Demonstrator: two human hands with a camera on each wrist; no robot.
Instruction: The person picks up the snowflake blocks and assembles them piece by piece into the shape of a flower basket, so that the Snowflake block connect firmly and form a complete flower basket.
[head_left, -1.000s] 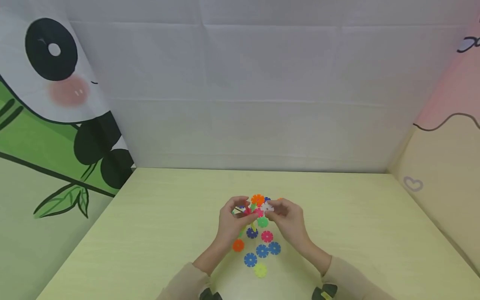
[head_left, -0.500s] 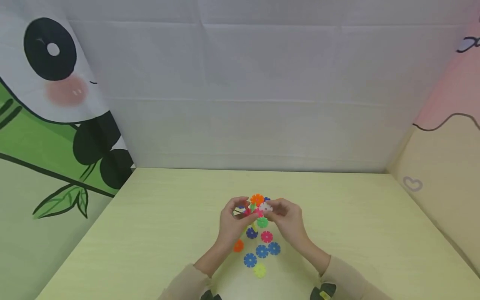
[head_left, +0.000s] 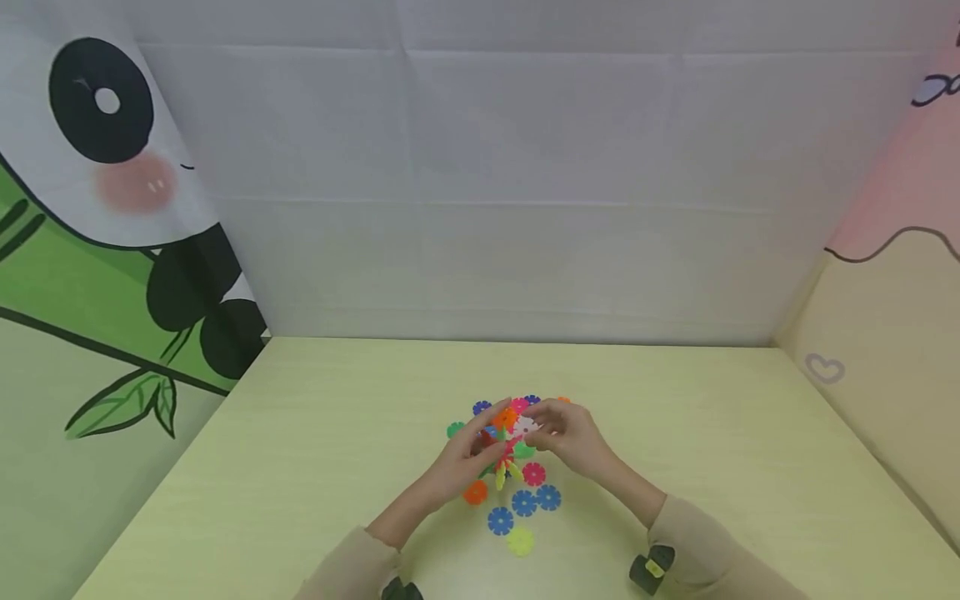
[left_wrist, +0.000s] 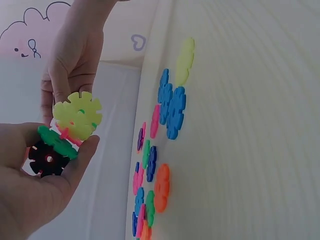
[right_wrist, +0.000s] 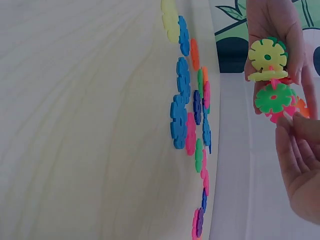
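My left hand [head_left: 461, 458] holds a cluster of interlocking snowflake discs above the table. Yellow [left_wrist: 77, 116], green [right_wrist: 275, 98], orange [head_left: 506, 418] and dark [left_wrist: 47, 159] discs are joined in it at differing angles. From the other side my right hand [head_left: 573, 437] reaches to the cluster, thumb and index finger together at the edge of a pink disc [right_wrist: 276, 117]. That disc appears pinched at its edge; its far side is partly hidden. In the left wrist view, the yellow disc covers the right fingertips.
Loose discs lie on the pale table [head_left: 337, 433] under and around the hands. Blue discs [head_left: 524, 502], an orange disc [head_left: 476, 492], a pink disc [head_left: 534, 474] and a yellow disc [head_left: 521, 542] are nearest. A white sheet [head_left: 480, 167] hangs behind the table.
The left hand has lowered and come nearer the body, turning the cluster so its yellow discs point down. The right hand has shifted slightly left. Loose discs at the back left are newly visible.
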